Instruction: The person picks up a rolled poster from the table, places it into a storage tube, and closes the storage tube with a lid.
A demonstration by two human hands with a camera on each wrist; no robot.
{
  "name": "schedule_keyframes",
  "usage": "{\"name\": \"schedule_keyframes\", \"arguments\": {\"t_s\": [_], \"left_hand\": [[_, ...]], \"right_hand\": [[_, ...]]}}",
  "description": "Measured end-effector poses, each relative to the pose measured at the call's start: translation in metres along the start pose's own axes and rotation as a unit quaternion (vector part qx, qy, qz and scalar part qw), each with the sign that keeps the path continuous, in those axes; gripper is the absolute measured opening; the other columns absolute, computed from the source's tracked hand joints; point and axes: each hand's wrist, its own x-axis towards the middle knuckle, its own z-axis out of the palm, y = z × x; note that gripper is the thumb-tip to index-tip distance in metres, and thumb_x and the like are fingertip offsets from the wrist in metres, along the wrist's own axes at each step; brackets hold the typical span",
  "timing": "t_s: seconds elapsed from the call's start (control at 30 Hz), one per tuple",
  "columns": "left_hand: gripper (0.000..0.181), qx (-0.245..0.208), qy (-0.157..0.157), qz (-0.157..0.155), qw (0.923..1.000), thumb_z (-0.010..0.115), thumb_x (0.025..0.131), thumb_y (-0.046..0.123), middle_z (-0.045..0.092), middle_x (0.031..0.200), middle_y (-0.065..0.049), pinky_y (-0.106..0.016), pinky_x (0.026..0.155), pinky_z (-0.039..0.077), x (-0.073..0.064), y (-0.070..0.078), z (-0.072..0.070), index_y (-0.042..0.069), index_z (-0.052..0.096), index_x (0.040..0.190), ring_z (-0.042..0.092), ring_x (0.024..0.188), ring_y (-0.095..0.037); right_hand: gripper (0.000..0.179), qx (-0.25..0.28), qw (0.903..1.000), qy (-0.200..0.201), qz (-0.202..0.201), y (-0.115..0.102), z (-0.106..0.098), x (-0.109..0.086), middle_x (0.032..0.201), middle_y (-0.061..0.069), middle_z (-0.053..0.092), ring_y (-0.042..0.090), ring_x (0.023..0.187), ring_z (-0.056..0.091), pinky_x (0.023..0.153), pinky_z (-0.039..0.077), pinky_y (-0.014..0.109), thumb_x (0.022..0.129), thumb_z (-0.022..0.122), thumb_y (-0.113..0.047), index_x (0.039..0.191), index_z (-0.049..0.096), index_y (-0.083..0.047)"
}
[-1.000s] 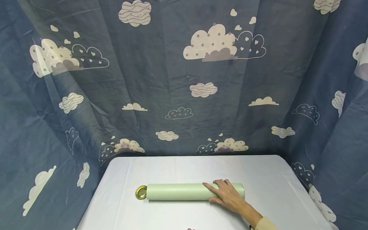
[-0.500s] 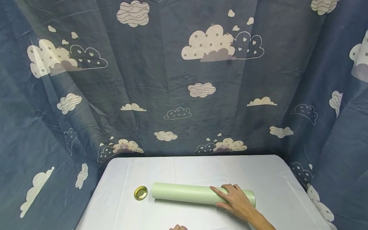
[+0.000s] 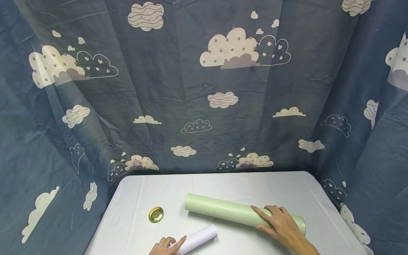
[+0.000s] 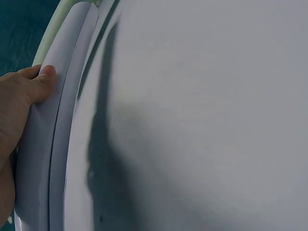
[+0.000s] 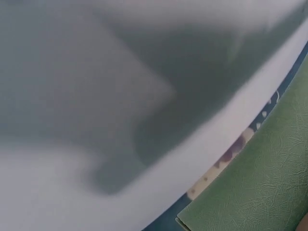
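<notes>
A long light green tube (image 3: 220,209) lies aslant over the table, its left end farther back. My right hand (image 3: 282,228) holds it near the right end, thumb and fingers spread around it. In the right wrist view the tube's textured surface (image 5: 255,187) stands apart from its shadow. At the front, my left hand (image 3: 165,247) grips a white paper roll (image 3: 199,238), which points up and right. The left wrist view shows the thumb pressed on the roll (image 4: 53,120) and a long paper edge along it. Part of the left hand is cut off by the head view's lower edge.
A round gold lid (image 3: 156,214) lies on the white table (image 3: 165,187), left of the tube and behind the left hand. Dark blue cloud-patterned cloth (image 3: 191,88) hangs behind the table and on both sides.
My right hand has moved right and toward me with the green tube, which has turned aslant and left the gold lid's side. My left hand has come into view with the white paper roll.
</notes>
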Motion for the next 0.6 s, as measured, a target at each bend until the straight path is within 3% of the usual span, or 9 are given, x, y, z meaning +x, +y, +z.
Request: {"name": "schedule_keyframes", "arguments": {"t_s": [0.07, 0.17, 0.3, 0.4, 0.53, 0.6], "left_hand": [[0.043, 0.029, 0.054, 0.010, 0.9980, 0.060, 0.101, 0.047, 0.060, 0.098, 0.003, -0.019, 0.064, 0.031, -0.005, -0.010, -0.002, 0.035, 0.060, 0.142, 0.052, 0.084, -0.009], [0.044, 0.055, 0.105, -0.016, 0.9928, 0.067, 0.096, 0.044, 0.061, 0.095, 0.007, -0.017, 0.061, 0.030, -0.011, -0.024, -0.003, 0.038, 0.062, 0.140, 0.053, 0.082, -0.007], [0.046, 0.044, 0.110, -0.082, 0.9896, 0.071, 0.093, 0.039, 0.061, 0.096, 0.009, -0.019, 0.062, 0.035, -0.016, -0.036, -0.014, 0.040, 0.064, 0.139, 0.053, 0.082, -0.006], [0.046, 0.037, 0.148, -0.107, 0.9825, 0.077, 0.089, 0.031, 0.060, 0.095, 0.010, -0.019, 0.062, 0.036, -0.017, -0.041, -0.022, 0.035, 0.068, 0.134, 0.050, 0.080, -0.003], [0.051, 0.049, 0.226, -0.102, 0.9676, 0.084, 0.081, 0.022, 0.061, 0.093, 0.010, -0.019, 0.060, 0.035, -0.015, -0.048, -0.029, 0.031, 0.072, 0.130, 0.047, 0.076, -0.001], [0.054, 0.052, 0.245, -0.095, 0.9634, 0.086, 0.079, 0.021, 0.062, 0.094, 0.009, -0.019, 0.060, 0.036, -0.013, -0.051, -0.032, 0.031, 0.072, 0.131, 0.049, 0.076, -0.002]], "right_hand": [[0.063, -0.007, 0.9999, 0.000, 0.007, 0.005, -0.004, -0.002, 0.103, -0.001, 0.069, 0.014, 0.090, 0.064, 0.073, 0.050, 0.039, 0.088, 0.069, -0.065, 0.145, 0.059, -0.041], [0.064, -0.008, 0.9999, 0.003, 0.014, 0.010, -0.010, -0.005, 0.103, 0.000, 0.070, 0.016, 0.091, 0.065, 0.073, 0.050, 0.040, 0.086, 0.070, -0.065, 0.144, 0.060, -0.040], [0.064, -0.012, 0.9996, 0.008, 0.025, 0.015, -0.017, -0.010, 0.101, 0.001, 0.070, 0.018, 0.088, 0.065, 0.072, 0.049, 0.041, 0.084, 0.071, -0.066, 0.142, 0.062, -0.039], [0.065, -0.012, 0.9993, 0.020, 0.030, 0.017, -0.021, -0.014, 0.099, 0.002, 0.070, 0.018, 0.085, 0.065, 0.069, 0.049, 0.040, 0.083, 0.073, -0.065, 0.141, 0.063, -0.038], [0.066, -0.009, 0.9987, 0.035, 0.036, 0.018, -0.028, -0.019, 0.099, 0.002, 0.070, 0.019, 0.084, 0.066, 0.067, 0.048, 0.040, 0.081, 0.077, -0.062, 0.140, 0.064, -0.036], [0.068, -0.010, 0.9983, 0.037, 0.043, 0.018, -0.031, -0.023, 0.100, 0.002, 0.070, 0.020, 0.085, 0.067, 0.067, 0.049, 0.040, 0.079, 0.079, -0.060, 0.141, 0.064, -0.036]]}}
